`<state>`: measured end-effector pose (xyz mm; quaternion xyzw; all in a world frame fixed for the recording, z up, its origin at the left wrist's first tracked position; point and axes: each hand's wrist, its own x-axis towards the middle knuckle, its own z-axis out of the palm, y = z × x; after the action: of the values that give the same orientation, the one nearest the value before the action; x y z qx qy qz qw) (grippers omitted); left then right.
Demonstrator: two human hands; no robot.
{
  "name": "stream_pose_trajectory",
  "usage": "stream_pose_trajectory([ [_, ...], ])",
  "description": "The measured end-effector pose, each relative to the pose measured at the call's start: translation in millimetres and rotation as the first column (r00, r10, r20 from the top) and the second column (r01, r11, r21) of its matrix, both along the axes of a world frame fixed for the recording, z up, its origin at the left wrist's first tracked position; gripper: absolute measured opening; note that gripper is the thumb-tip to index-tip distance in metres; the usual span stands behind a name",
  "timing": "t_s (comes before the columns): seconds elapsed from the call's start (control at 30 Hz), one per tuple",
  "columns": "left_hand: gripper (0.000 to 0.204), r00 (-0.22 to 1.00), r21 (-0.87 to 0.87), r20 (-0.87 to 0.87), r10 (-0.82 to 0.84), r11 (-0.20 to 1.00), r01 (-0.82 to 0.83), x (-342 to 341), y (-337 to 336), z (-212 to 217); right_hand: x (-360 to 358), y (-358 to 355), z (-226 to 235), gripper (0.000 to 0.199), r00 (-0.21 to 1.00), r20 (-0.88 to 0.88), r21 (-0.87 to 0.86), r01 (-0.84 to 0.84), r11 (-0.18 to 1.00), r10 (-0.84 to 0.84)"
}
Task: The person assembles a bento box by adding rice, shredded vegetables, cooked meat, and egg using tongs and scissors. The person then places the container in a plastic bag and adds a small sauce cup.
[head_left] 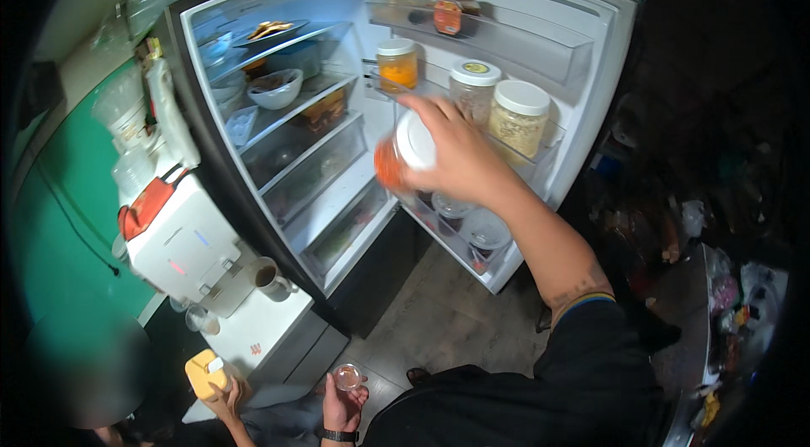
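Note:
My right hand (460,147) is raised in front of the open fridge, fingers wrapped round the white lid of a jar (390,167) with orange-red contents. The jar is tilted and slightly blurred. Low in the view, my left hand (342,405), with a dark band at the wrist, holds a small clear round cup (347,377). Close to the raised hand, the fridge door (582,16) carries a jar of orange contents (396,67) and two large white-lidded jars, one greyish (474,92) and one with pale flakes (518,118).
A red-lidded jar (451,12) sits on the door's top shelf. Inside the fridge are a white bowl (277,91) and a plate (272,30). Left stands a white dispenser (190,249) beside a mug (270,280). Another person's hand (224,403) holds a yellow container (207,373).

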<state>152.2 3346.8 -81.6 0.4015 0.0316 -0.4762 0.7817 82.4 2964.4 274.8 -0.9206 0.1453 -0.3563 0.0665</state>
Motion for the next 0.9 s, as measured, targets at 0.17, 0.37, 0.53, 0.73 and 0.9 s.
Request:
stream_pose_trajectory([
  [0.17, 0.054, 0.989, 0.029, 0.007, -0.147, 0.989, 0.146, 6.8, -20.2, 4.0, -104.2, 29.3, -3.5, 0.098, 0.910, -0.354, 0.273, -0.120, 0.954, 0.216],
  [0.37, 0.060, 0.959, 0.051, 0.055, -0.278, 0.960, 0.275, 8.5, -33.0, 3.8, -115.1, 19.6, 8.3, 0.089, 0.877, -0.478, 0.026, 0.067, 0.997, -0.047],
  [0.53, 0.056, 0.915, 0.040, 0.036, -0.403, 0.915, 0.401, 0.3, -19.8, -10.9, -64.6, -14.3, -18.5, 0.084, 0.845, -0.511, -0.090, 0.128, 0.988, -0.156],
  [0.73, 0.053, 0.750, 0.058, -0.019, -0.661, 0.748, 0.661, -49.0, -3.8, -25.1, -35.8, 29.4, -41.1, 0.080, 0.991, -0.114, 0.010, -0.074, 0.997, 0.074],
  [0.9, 0.043, 0.521, 0.083, 0.035, -0.853, 0.523, 0.849, -133.4, -3.8, -8.9, -127.3, 158.6, -78.2, 0.096, 0.971, -0.015, 0.135, -0.233, 0.963, 0.237],
])
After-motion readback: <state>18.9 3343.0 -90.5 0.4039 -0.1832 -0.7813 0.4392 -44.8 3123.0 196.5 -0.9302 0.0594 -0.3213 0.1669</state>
